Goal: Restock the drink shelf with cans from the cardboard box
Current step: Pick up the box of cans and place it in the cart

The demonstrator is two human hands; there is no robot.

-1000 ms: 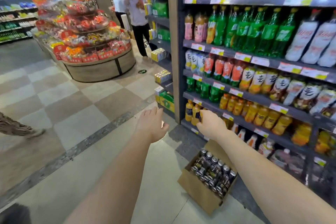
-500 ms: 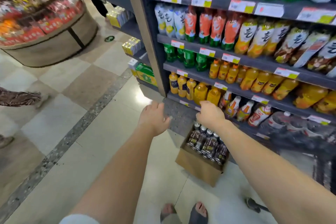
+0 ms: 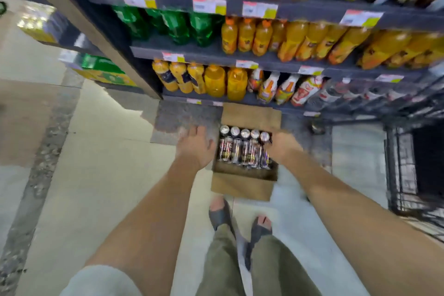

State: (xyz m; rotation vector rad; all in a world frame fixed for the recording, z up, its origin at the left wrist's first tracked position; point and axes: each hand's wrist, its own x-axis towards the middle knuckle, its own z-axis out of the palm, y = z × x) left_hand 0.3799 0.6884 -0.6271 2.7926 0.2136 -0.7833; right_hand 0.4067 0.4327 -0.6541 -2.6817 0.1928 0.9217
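Fingers (image 3: 197,131) on left hand (image 3: 195,149) spread, holding nothing; right hand (image 3: 283,146) blurred, cannot tell. Dropped from shelf (image 3: 211,56) level to bracket cans (image 3: 242,149) in cardboard box (image 3: 240,190), close between them. First pick likely next.

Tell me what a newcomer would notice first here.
An open box of cans sits on the floor before the shelf, centre frame. The left hand and right hand reach down on either side of it. Above, orange bottles crowd the shelf.
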